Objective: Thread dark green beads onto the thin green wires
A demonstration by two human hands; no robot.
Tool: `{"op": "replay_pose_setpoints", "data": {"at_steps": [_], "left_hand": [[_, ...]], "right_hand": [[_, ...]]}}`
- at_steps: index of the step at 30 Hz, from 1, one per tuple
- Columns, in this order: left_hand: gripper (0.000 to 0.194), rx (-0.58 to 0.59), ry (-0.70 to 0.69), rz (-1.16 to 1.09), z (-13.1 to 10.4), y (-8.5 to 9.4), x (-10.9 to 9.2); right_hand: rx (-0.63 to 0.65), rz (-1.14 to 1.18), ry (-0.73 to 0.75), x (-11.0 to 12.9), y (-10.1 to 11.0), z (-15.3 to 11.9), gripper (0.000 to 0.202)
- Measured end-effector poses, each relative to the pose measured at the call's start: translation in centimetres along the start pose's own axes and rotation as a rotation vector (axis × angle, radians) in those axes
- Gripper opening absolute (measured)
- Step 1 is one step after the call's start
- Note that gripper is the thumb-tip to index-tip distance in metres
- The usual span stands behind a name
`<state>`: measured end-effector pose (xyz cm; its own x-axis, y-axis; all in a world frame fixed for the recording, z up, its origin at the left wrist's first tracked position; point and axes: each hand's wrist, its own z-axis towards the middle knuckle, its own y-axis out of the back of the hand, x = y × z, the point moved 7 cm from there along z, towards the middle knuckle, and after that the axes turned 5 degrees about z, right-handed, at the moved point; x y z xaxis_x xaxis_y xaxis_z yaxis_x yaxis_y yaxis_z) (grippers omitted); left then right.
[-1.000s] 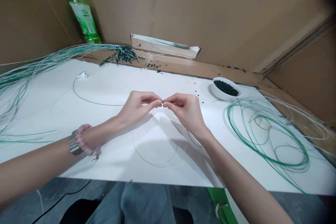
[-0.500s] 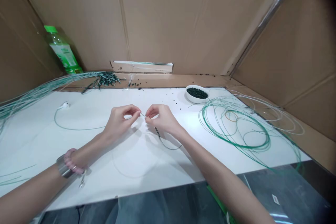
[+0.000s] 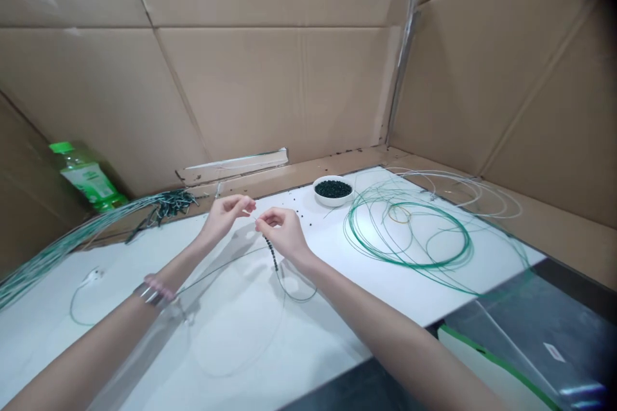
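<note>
My left hand (image 3: pixel 227 215) is raised over the white board (image 3: pixel 231 334), thumb and fingers pinched together at a thin cord near its end. Close beside it on the right, my right hand (image 3: pixel 282 231) pinches the same thin cord, with a small gap between the two hands. Below my right hand hangs a row of small dark beads (image 3: pixel 272 254) on a green cord (image 3: pixel 301 300), which loops under my right wrist. A white bowl (image 3: pixel 333 200) of dark beads stands behind my right hand.
Coils of green cord (image 3: pixel 409 263) lie on the right of the board. At the back left are a bundle of cords with dark ends (image 3: pixel 171 205) and a green-capped bottle (image 3: pixel 89 180). Cardboard walls (image 3: pixel 270 90) stand behind and at the right. A few loose beads lie near the bowl.
The view has tilted up and turned right. My hands have moved slightly apart, my left hand now higher than my right. More of the beaded row shows below my right hand.
</note>
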<state>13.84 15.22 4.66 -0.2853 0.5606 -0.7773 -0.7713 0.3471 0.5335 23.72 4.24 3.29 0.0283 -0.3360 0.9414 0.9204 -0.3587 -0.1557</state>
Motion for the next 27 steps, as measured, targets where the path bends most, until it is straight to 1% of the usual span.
{"op": "replay_pose_setpoints", "data": {"at_steps": [2,4,7,9,11,13,16,19,22,24,25,27], "left_hand": [[0.049,0.031,0.000,0.076,2.9,-1.5,1.2],[0.043,0.062,-0.016,0.169,5.4,-3.6,2.0],[0.032,0.115,-0.067,0.285,7.7,-6.9,2.6],[0.029,0.160,-0.111,0.340,8.4,-8.8,2.7],[0.028,0.209,-0.150,0.385,8.6,-10.1,2.8],[0.028,0.247,-0.177,0.424,8.6,-11.1,2.8],[0.028,0.273,-0.181,0.471,8.5,-12.0,2.7],[0.028,0.266,-0.148,0.500,8.6,-12.7,2.4],[0.025,0.238,-0.103,0.500,8.7,-12.6,1.9],[0.021,0.208,-0.084,0.475,8.5,-11.5,1.3],[0.020,0.187,-0.078,0.452,8.3,-10.6,0.9],[0.019,0.136,-0.064,0.392,7.2,-8.1,0.1]], "right_hand": [[-0.024,0.045,-0.004,-0.1,0.0,0.0,0.005],[-0.029,0.079,-0.009,-0.2,-0.3,-0.2,0.005],[-0.026,0.109,0.000,-0.2,-0.6,-0.4,0.005],[-0.024,0.129,0.006,-0.2,-0.7,-0.4,0.005],[-0.031,0.155,-0.002,-0.2,-0.8,-0.5,0.007],[-0.039,0.179,-0.015,-0.3,-0.8,-0.5,0.007],[-0.049,0.183,-0.025,-0.1,-0.8,-0.6,0.006],[-0.053,0.169,-0.035,0.0,-0.9,-0.7,0.008],[-0.057,0.164,-0.020,0.1,-0.7,-0.7,0.008],[-0.065,0.170,0.003,0.3,-0.5,-0.6,0.008],[-0.071,0.170,0.017,0.4,-0.4,-0.6,0.008],[-0.084,0.140,0.055,0.8,-0.1,-0.7,0.010]]}}
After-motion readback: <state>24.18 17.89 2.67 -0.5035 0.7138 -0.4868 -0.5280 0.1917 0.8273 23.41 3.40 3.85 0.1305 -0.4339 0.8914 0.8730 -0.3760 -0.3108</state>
